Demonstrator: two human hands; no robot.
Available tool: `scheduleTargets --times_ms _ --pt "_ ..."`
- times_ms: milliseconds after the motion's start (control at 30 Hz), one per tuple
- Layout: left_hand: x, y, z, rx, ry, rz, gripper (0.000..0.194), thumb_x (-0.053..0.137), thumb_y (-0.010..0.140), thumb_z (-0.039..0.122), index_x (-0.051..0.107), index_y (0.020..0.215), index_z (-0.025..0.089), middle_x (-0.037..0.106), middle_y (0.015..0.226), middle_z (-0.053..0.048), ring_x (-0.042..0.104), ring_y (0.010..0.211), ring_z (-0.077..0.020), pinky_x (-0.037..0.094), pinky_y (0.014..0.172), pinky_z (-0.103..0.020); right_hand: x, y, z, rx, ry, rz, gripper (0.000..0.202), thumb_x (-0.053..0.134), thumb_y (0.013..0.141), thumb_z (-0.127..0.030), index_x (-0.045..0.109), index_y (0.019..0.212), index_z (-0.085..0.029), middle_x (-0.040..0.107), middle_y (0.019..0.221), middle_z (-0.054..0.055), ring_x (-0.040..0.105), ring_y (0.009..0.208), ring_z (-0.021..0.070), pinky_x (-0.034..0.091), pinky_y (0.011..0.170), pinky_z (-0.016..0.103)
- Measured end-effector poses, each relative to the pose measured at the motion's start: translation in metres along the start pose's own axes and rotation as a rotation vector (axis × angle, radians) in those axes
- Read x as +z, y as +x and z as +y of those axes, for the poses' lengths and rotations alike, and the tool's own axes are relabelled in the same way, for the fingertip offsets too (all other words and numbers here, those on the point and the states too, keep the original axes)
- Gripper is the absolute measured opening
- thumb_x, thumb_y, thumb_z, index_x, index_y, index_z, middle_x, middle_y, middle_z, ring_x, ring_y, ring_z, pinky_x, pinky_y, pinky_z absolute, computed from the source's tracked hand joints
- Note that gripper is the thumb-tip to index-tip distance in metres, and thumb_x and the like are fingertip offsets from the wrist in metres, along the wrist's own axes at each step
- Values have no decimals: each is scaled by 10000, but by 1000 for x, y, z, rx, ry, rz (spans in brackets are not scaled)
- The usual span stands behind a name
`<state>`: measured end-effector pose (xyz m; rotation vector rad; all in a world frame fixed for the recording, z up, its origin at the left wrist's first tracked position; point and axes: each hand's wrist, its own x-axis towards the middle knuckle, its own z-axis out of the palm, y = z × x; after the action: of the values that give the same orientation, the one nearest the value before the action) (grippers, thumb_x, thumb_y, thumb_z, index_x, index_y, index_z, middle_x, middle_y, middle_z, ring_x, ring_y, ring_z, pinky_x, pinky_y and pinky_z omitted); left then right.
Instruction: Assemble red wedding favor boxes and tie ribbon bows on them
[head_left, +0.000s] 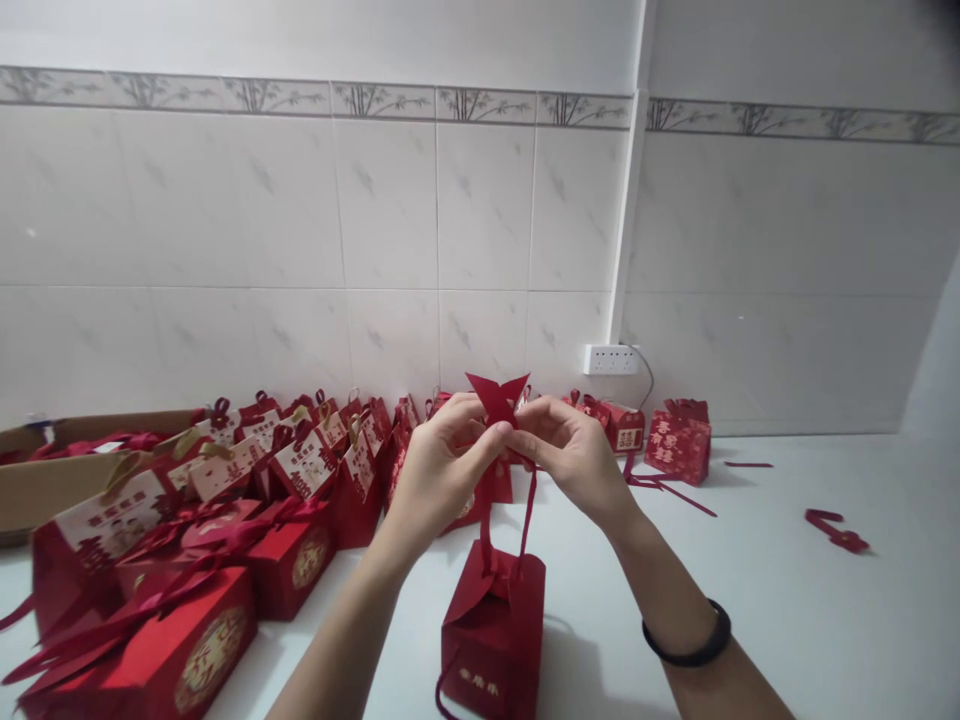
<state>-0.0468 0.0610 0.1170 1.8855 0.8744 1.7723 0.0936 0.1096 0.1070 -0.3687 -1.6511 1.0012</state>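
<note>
Fig.: L hand (448,452) & R hand (574,455) pinch red V-notched pc. (498,398) above red gift box (491,630).
Detail: both grips narrow, thumb-to-finger, holding the red V-notched pc. btwn them; its two pts. project upward, thumb tips close together at its lower edge. Red gift box stands on white tabletop (750,590), directly below hands, approx. ctr., w/ gold lettering on front face & top flaps folded in. Ribbon handle (529,518): two strands, rising from box top to just under the hands. Black wristband (688,658) on R wrist. L side: grp. of red boxes (289,560), several w/ ribbons, beside a cardboard carton (52,490). R side: patterned red box (679,440) near wall; ribbon pc. (838,533) lying flat, well apart. Socket strip (611,360) on tiled wall (390,200), rear.
</note>
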Motion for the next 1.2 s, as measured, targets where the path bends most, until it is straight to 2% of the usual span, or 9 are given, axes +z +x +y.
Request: scheduleTargets --times_ms 133,233,333,433,600,700,800,1000,1200 --pt "1 0 -2 -27 -19 25 120 581 820 214 684 768 181 624 631 0 591 575 -108 484 527 -198 -1 0 0 -16 -46 -6 316 750 677 -424 594 822 -191 659 755 16 638 717 146 536 677 281" --pt "2 -1 -1 -63 -42 28 122 602 802 212 663 704 174 606 543 11 576 503 -107 459 470 -200 -2 -1 -2 -42 -72 36 305 718 711 -443 615 832 -182 673 851 48 644 783 159 535 706 284" --pt "3 -1 2 -68 -100 35 54 635 774 210 671 795 175 663 633 -5 593 514 -110 485 487 -212 -1 -2 -3 -51 -86 91 289 700 728 -442 622 811 -177 662 840 48 639 757 157 534 679 283" --pt "4 -1 4 -80 -172 65 168 671 745 207 635 908 184 711 773 -27 625 551 -112 517 518 -216 2 -3 -6 -67 -78 107 245 687 745 -409 633 822 -183 652 819 34 632 733 148 536 663 279" --pt "2 -1 4 -98 -145 90 121 676 745 245 649 821 155 709 766 -43 676 698 -155 558 647 -245 3 -4 -6 -131 -170 115 193 661 775 -367 646 848 -189 639 904 43 626 754 144 542 701 293" --pt "0 1 0 -110 -106 110 117 674 749 254 674 798 148 698 748 -39 671 704 -152 549 649 -235 2 -5 -4 -182 -307 173 172 641 798 -347 631 864 -189 631 913 46 613 750 141 531 711 301" --pt "-3 4 -5 -179 -194 94 148 671 758 269 678 847 151 701 786 -41 668 702 -142 549 658 -236 0 -6 -4 -318 -445 205 82 618 822 -275 617 860 -202 623 896 34 609 825 153 517 766 315" --pt "-8 8 -9 -318 -365 50 157 676 752 264 673 836 131 715 858 -81 677 757 -156 554 707 -261 -1 -7 -8 -546 -614 54 60 596 838 -199 648 828 -229 605 931 41 608 908 166 517 818 350" --pt "-10 7 -8 -227 -267 40 138 663 759 264 672 840 152 715 850 -61 671 769 -154 534 677 -241 -1 -7 -6 -474 -590 -80 232 508 899 -341 666 804 -201 606 1027 80 590 1002 197 501 847 370"
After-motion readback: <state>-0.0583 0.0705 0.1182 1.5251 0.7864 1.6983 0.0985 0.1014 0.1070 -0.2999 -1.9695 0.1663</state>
